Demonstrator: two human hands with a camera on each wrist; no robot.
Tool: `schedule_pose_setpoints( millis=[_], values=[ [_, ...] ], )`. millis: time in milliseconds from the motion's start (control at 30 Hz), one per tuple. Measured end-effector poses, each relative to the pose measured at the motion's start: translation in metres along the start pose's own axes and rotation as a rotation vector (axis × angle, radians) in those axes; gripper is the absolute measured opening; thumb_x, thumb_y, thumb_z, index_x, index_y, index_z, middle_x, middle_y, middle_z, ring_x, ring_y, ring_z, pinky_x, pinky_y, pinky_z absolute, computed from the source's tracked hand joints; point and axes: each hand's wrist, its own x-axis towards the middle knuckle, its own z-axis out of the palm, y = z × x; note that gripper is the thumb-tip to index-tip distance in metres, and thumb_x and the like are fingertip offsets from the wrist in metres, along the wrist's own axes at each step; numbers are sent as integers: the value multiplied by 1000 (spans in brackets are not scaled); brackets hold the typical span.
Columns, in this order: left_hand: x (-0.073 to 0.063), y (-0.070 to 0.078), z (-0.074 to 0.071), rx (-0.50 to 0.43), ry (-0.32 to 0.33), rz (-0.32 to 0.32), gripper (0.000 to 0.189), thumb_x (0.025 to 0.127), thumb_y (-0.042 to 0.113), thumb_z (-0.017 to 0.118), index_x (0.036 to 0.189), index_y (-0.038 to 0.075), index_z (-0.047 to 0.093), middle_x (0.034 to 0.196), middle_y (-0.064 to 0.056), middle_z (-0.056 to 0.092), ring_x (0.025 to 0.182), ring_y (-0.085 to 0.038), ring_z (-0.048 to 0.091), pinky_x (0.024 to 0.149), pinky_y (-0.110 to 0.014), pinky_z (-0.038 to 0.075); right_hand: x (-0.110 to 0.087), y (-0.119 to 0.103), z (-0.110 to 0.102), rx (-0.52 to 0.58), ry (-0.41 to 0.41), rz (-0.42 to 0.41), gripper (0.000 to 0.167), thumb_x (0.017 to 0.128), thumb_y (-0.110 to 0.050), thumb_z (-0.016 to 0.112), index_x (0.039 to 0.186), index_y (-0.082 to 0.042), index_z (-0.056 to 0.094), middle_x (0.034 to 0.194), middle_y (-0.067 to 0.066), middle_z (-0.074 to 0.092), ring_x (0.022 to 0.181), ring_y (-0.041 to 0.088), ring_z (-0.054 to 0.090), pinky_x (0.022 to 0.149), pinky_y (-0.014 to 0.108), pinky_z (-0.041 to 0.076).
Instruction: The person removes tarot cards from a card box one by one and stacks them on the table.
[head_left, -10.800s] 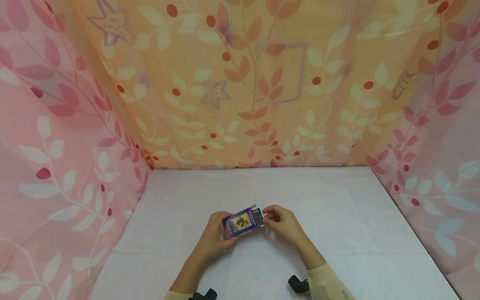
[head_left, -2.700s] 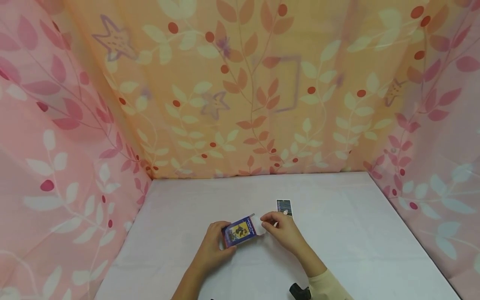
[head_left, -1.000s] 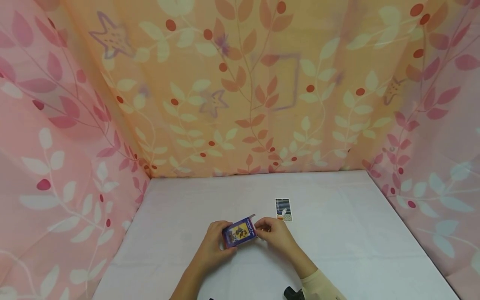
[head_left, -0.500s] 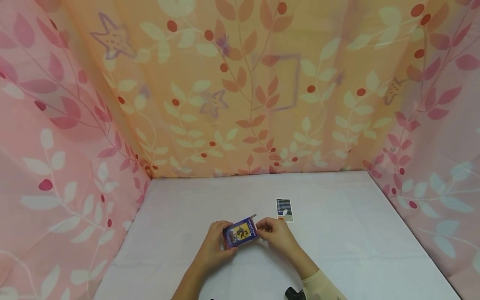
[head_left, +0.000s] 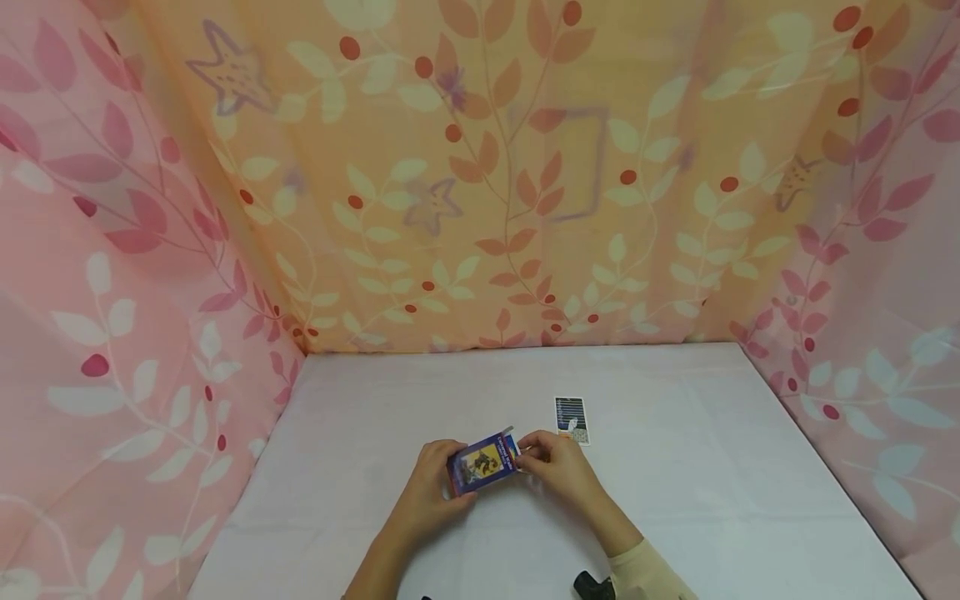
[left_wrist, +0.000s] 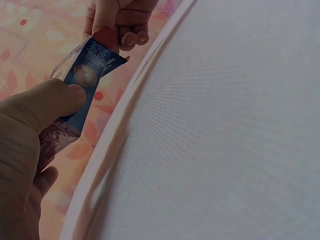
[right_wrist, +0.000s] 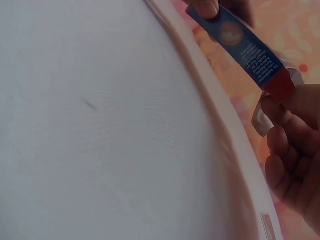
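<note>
My left hand (head_left: pixel 431 479) grips a purple-blue card box (head_left: pixel 482 463) with a yellow picture on its front. Its thumb lies along the printed side of the box (left_wrist: pixel 82 80) in the left wrist view. At the box's opened end my right hand (head_left: pixel 561 468) pinches with thumb and forefinger. A blue, pale-edged card (head_left: pixel 513 445) shows a little there, mostly hidden by box and fingers. A red end flap (right_wrist: pixel 281 86) is right against the right fingers in the right wrist view. Beyond the right hand, one striped card (head_left: pixel 572 417) lies on the table.
White cloth covers the table (head_left: pixel 420 383). Its back edge meets an orange leaf-patterned curtain (head_left: pixel 480 250), with pink curtains (head_left: pixel 135 317) at both sides. A black device (head_left: pixel 592 586) sits by the right sleeve (head_left: pixel 648 573).
Earlier, cards stuck out of the box. The striped card came to lie on the table. The right fingers then went to the box opening; now they are slightly farther right and a blue edge shows.
</note>
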Motion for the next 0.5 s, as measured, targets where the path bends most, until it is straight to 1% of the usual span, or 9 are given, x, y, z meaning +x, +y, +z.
schedule_pose_setpoints(
  millis=[200,333,500],
  values=[
    [1,-1,0,6,5,-10,79,67,28,94,136,24,56,133,13,54,129,-10,48,115,-42,46,1,-1,-2,3,8,-17,18,88,-18,81,104,-14,73,78,-10,72,67,3,62,58,20,52],
    [1,-4,0,-3,9,-26,80,66,28,95,136,27,56,134,17,53,129,-7,46,117,-41,44,0,-2,-3,6,4,-40,19,88,-12,79,105,-11,72,79,-9,71,68,2,60,60,20,52],
    [1,-5,1,8,21,-13,80,66,28,95,136,27,56,132,16,54,128,-8,48,115,-42,46,0,-2,-6,-21,-13,-33,21,87,-13,80,107,-14,72,80,-10,69,71,4,59,61,21,52]
  ],
)
